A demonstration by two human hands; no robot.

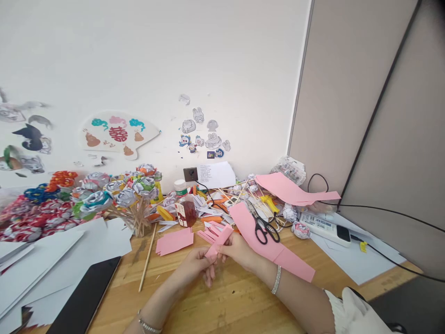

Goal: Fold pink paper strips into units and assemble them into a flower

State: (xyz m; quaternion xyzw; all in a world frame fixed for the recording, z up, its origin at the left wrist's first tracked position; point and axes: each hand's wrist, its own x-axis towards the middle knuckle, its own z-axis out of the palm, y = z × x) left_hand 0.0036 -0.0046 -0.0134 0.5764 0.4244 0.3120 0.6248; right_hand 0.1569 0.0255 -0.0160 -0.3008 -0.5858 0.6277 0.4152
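Observation:
A narrow pink paper strip [219, 240] is pinched between both hands above the table. My left hand [195, 269] is closed on its lower end, and my right hand [238, 250] grips it near the upper right. Just behind the hands lie several more pink strips [206, 235]. A stack of cut pink paper pieces [175, 241] rests to their left. Black-handled scissors [264, 228] lie on a larger pink sheet [295, 265] beside my right hand. Parts of the fingers are hidden behind the strip and each other.
A jar [185, 208] stands behind the strips. Paper flowers on sticks [125, 195] crowd the back left. A wooden stick [148, 260], white sheets [100, 241] and a dark tablet-like slab [86, 297] lie left. A yellow glue gun [269, 204] and white power strip [321, 227] are right.

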